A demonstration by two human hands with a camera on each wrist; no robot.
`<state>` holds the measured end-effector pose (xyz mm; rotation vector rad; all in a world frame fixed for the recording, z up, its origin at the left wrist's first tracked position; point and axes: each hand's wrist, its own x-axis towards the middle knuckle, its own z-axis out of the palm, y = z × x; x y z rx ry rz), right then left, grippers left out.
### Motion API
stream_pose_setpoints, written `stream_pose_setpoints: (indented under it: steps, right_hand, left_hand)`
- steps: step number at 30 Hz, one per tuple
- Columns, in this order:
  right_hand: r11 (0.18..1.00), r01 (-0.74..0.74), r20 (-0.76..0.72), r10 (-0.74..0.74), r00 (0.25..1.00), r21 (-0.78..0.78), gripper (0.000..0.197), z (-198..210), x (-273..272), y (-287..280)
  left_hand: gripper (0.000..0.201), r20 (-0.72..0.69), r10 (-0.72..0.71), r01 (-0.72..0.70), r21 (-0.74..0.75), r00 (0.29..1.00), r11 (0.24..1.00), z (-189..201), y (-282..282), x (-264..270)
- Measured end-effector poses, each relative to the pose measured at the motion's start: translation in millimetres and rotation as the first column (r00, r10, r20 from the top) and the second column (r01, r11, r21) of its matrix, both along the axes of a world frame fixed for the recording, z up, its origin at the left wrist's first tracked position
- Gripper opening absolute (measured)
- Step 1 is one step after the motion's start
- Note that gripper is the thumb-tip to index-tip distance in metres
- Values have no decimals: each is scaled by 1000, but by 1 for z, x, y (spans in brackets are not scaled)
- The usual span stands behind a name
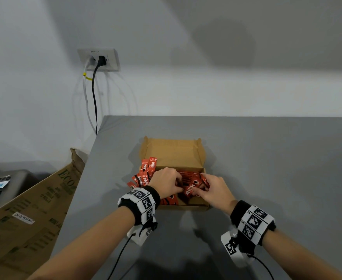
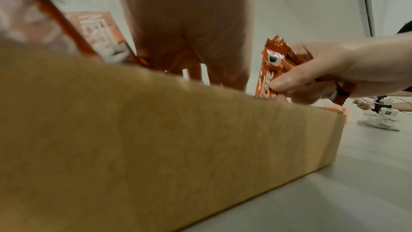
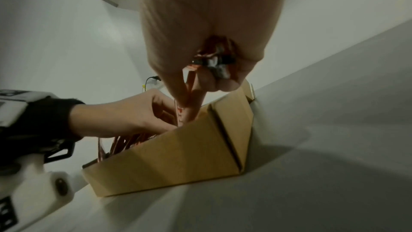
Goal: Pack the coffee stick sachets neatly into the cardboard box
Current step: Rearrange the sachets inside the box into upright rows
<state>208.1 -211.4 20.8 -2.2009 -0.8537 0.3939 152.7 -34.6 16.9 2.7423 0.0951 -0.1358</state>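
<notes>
- Grey table point(image 1: 267, 158): set against a white wall; bears the box and both forearms.
- Large printed carton point(image 1: 30, 215): brown, leaning at the table's left edge, off the tabletop.
- Cardboard box point(image 1: 186, 207): small, brown, lid flap point(image 1: 174, 152) standing open at the far side; sits near the table's middle, just in front of the person. Its near wall fills most of the left wrist view point(image 2: 156, 147).
- Wall socket point(image 1: 98, 60): on the wall to the far left, with a black and a white lead plugged in and hanging down.
- Wrist bands point(image 1: 140, 201): black, with black-and-white marker tiles, one on each wrist, each with a cable trailing toward the person.
- Left hand point(image 1: 166, 182): over the box's left half, fingers curled down among the sachets inside; whether it actually grips one I cannot tell.
- Right hand point(image 1: 212, 188): over the box's right half, thumb and fingers pinching a small bundle of sachets point(image 2: 274, 70), held tilted, lower end inside the box.
- Coffee stick sachets point(image 1: 145, 172): red, white lettering; many lie inside the box, and a loose cluster sticks up and spills over its left wall.
</notes>
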Motion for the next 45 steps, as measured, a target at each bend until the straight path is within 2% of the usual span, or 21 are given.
stream_pose_setpoints:
  steps: [2,6,10,15,18,20,22,24,27,29,31,35,45]
  right_hand:
    - [999,-2,25,3,1000,-43,14,-5,0,-1]
    - [994,42,90,-33,995,-103,27,-9,1,-2]
    - [996,41,115,-31,993,-78,18,-12,1,-3]
    - [995,24,122,-12,992,-97,23,-11,2,-3]
    - [997,44,112,-36,993,-71,26,-6,8,-8]
    - [996,46,118,-37,992,-79,14,-1,12,-12]
    - [989,10,118,7,993,-148,7,2,15,-15]
    - [974,-35,109,61,992,-226,8,4,16,-17]
    - [926,-48,238,146,960,-375,14,5,12,-14]
    - [882,-56,326,231,917,-467,16,5,9,-8]
    - [867,-69,346,269,899,-493,17,4,6,-3]
    - [865,-72,313,256,915,-496,27,4,6,0]
    - [837,-76,340,301,891,-542,21,-4,7,5]
  left_hand:
    - [25,-4,-5,5,-21,1000,1000,0,1,0]
    - [27,-11,-59,59,-41,998,997,4,1,-2]
    - [26,5,-185,184,-136,983,974,10,-1,-3]
    - [17,9,-164,163,-153,986,975,7,-9,-4]
    - [16,-3,-206,205,-107,979,973,8,-11,-5]
    - [18,-4,-249,248,-62,969,967,10,-12,-4]
    - [18,1,-276,276,-28,961,961,11,-12,-3]
    - [18,0,-303,303,24,953,953,11,-14,-3]
    - [17,-11,-335,333,130,942,934,8,-17,-2]
    - [15,-6,-330,328,134,944,935,7,-17,-2]
    - [15,5,-316,314,100,949,944,6,-14,-2]
    - [14,32,-290,288,55,957,956,2,-8,-3]
    - [27,-12,-241,241,124,970,963,-2,-9,-2]
